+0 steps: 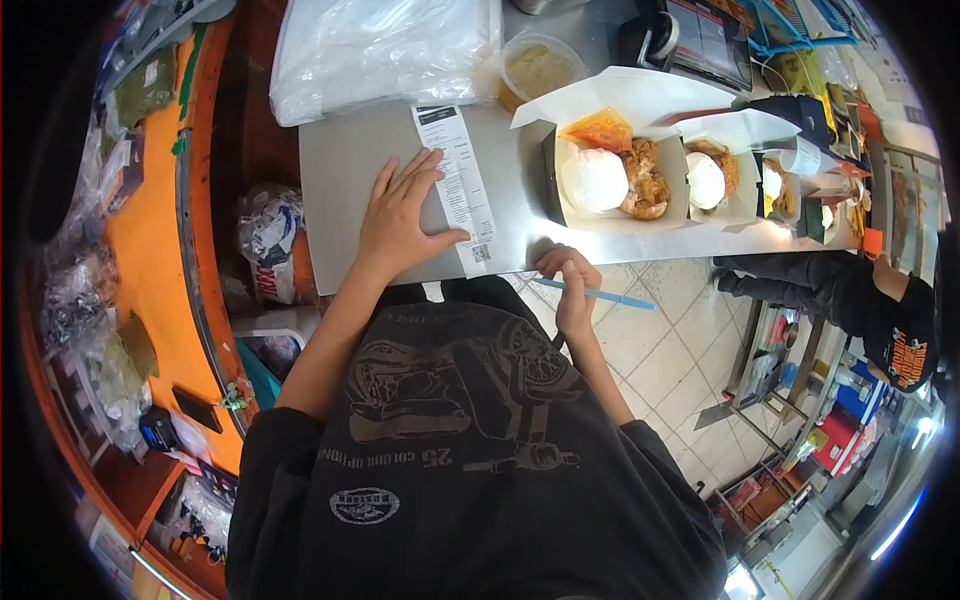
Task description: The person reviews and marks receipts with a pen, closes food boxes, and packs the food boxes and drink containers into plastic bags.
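Observation:
My left hand (402, 222) lies flat on the steel counter, fingers spread, with the fingertips and thumb on a long printed receipt (460, 190). At the counter's front edge, my right hand (570, 285) is closed around a light blue pen (625, 299), whose one end sticks out to the right over the floor. Just beyond that hand stands an open food box (557, 190) holding a white rice mound (593, 180), fried chicken (645, 178) and an orange sachet (600, 132). Beside it, a second open box (735, 207) has rice and chicken too.
More filled boxes (780, 185) line the counter (345, 190) to the right. Clear plastic bags (385, 55) and a lidded tub (540, 65) sit at the back. An orange counter (150, 250) stands at left. A co-worker in black (880, 310) stands at far right.

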A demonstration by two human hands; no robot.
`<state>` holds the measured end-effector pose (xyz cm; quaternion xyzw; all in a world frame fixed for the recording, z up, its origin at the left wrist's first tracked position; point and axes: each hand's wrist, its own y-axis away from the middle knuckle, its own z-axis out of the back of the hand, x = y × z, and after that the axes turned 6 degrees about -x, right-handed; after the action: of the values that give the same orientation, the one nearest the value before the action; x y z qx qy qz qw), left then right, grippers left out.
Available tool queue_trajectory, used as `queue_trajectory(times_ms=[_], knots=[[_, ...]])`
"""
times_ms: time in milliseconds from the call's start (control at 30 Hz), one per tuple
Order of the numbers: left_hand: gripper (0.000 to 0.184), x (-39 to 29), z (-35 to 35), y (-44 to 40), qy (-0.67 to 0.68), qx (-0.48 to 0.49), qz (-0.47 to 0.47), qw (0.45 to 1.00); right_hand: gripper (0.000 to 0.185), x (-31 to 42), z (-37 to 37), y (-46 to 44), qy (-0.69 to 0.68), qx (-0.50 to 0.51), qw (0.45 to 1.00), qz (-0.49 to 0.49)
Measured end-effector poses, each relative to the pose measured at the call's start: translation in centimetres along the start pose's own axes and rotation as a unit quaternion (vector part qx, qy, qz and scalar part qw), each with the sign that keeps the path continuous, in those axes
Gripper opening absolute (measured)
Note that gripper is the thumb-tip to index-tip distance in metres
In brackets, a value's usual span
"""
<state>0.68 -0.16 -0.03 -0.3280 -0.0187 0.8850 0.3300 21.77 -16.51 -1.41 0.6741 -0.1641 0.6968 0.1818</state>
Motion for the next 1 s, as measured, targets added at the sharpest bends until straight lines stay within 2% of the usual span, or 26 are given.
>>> queue_trajectory(times_ms=[67,167,367,733,1000], knots=[[0.071,0.0,-0.1,0.1,-0.015,0.012,0.002,1.0,0.034,-0.3,0.1,0.0,0.011,0.007,1.0,0.014],[0.072,-0.4,-0.1,0.2,-0.058,0.013,0.0,0.998,0.037,0.3,0.0,0.1,0.031,0.01,0.999,-0.016],[0.073,-2.0,-0.8,0.3,-0.031,0.041,-0.002,0.999,0.039,0.1,0.0,0.1,0.025,0.007,1.0,-0.016],[0.072,-1.5,-0.9,0.5,-0.01,0.027,-0.007,1.0,0.039,-0.6,0.0,0.0,0.003,0.003,1.0,0.003],[0.028,-0.3,-2.1,0.9,0.006,-0.023,0.008,1.0,0.04,-0.8,0.2,-0.2,-0.004,0.007,1.0,-0.003]])
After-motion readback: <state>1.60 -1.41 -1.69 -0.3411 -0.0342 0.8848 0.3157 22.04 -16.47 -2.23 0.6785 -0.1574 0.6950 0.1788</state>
